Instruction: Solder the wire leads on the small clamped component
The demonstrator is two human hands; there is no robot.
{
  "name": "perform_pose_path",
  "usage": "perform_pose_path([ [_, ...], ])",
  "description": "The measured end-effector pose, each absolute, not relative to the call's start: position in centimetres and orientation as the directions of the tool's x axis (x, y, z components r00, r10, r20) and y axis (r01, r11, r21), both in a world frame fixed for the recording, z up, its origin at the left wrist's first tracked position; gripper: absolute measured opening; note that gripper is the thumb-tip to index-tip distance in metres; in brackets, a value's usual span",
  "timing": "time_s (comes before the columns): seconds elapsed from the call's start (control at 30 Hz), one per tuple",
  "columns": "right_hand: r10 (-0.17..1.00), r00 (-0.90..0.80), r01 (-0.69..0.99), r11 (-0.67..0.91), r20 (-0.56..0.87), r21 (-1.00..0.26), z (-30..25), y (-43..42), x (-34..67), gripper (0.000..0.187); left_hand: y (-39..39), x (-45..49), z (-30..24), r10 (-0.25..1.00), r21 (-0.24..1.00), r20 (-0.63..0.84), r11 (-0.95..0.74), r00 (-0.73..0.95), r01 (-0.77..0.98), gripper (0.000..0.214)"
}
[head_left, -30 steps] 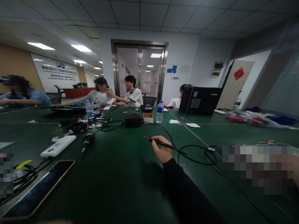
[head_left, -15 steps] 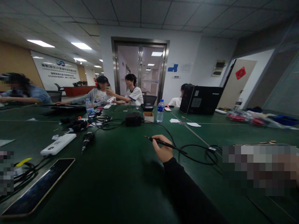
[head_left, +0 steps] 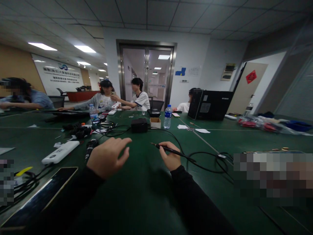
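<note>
My right hand (head_left: 170,157) is closed around a slim black soldering iron (head_left: 171,149), held like a pen. Its pointed tip faces left, above the green table, and a black cable (head_left: 207,168) loops away from its back end to the right. My left hand (head_left: 109,156) hovers over the table to the left of the tip, thumb and fingers apart, with nothing in it. Behind that hand, partly covered by it, lies a black tool with a metal tip (head_left: 90,150). A phone (head_left: 46,194) lies flat under my left forearm, which hides part of it.
A white power strip (head_left: 61,152) and tangled cables lie to the left. Further back stand a black box (head_left: 139,125), a small open carton (head_left: 155,122) and two water bottles, one (head_left: 167,117) near the middle. A black computer case (head_left: 210,104) stands at the right. Several people sit around the table.
My left hand has come into view from the lower left, over the phone and in front of the black tool. My right hand and the soldering iron have stayed in place.
</note>
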State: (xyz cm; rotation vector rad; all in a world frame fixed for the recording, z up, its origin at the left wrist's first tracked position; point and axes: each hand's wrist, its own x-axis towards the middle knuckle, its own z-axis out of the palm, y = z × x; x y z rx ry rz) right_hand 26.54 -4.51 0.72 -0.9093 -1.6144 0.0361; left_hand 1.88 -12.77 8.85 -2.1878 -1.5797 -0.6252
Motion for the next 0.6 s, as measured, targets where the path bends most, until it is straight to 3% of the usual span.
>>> perform_pose_path([
  [0.1, 0.568, 0.031, 0.535, 0.685, 0.822, -0.494, 0.7, -4.5, 26.5, 0.012, -5.7, -2.0, 6.9, 0.948, -0.074, 0.316, 0.07, -0.043, 0.995, 0.054],
  [0.17, 0.571, 0.03, 0.536, 0.684, 0.82, -0.495, 0.7, -4.5, 26.5, 0.012, -2.6, -5.1, 4.9, 0.932, -0.038, 0.222, 0.303, -0.288, 0.952, 0.064],
  [0.27, 0.57, 0.026, 0.536, 0.686, 0.821, -0.493, 0.6, -4.4, 26.5, 0.012, -0.1, -9.3, 2.0, 0.863, 0.04, 0.119, 0.49, -0.491, 0.871, 0.079],
  [0.4, 0.567, 0.027, 0.533, 0.689, 0.824, -0.491, 0.7, -4.5, 26.5, 0.013, 1.3, -13.3, -0.7, 0.827, 0.089, 0.003, 0.56, -0.562, 0.824, 0.088],
  [0.6, 0.573, 0.031, 0.532, 0.684, 0.819, -0.499, 0.8, -4.6, 26.4, 0.012, 2.2, -15.7, -1.8, 0.858, 0.171, 0.073, 0.492, -0.509, 0.854, 0.09],
])
